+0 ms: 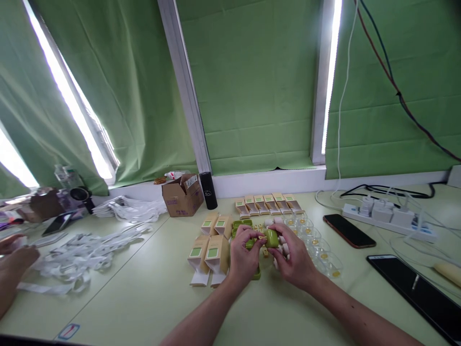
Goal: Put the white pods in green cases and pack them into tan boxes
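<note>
My right hand [296, 254] has its fingers wrapped round a small green case [271, 238] above the table. Facing it, my left hand [245, 254] pinches a small gold-coloured piece [261, 237] at the case's left side. Beneath and behind my hands lie more green cases [242, 223], small gold pieces and pale pink round items, partly hidden. Rows of clear round plastic covers [316, 242] with gold spots are right of them. Kraft boxes [218, 252] with green labels stand by my left hand, and a row of similar boxes [268, 204] stands farther back.
Cardboard box [183, 196] and black cylinder [208, 191] stand at the back. White straps [90, 252] lie left, near another person's hands [16, 257]. At right are a phone [348, 230], a larger dark device [414, 288], a power strip [389, 222] and cables.
</note>
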The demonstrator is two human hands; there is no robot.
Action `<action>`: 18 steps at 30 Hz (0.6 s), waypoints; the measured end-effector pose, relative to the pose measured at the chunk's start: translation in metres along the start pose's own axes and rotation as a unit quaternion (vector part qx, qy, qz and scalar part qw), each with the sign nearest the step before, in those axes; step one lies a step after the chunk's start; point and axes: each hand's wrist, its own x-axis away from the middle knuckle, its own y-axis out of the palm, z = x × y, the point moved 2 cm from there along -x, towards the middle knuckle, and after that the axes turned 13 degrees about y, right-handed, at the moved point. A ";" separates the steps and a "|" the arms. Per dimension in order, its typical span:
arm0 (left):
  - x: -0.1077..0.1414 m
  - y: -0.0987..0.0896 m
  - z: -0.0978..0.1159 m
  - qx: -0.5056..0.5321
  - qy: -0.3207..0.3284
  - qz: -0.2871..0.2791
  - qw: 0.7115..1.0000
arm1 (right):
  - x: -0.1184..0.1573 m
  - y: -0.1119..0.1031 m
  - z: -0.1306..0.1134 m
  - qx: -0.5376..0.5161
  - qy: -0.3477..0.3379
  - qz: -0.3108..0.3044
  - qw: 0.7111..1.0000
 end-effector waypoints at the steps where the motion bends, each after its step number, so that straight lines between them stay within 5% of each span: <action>1: 0.000 0.000 0.000 0.003 -0.003 -0.002 1.000 | 0.000 0.000 0.000 -0.001 0.000 -0.001 1.000; 18: -0.002 0.000 -0.003 0.043 -0.023 -0.023 0.999 | 0.000 -0.002 0.002 -0.008 -0.005 -0.027 1.000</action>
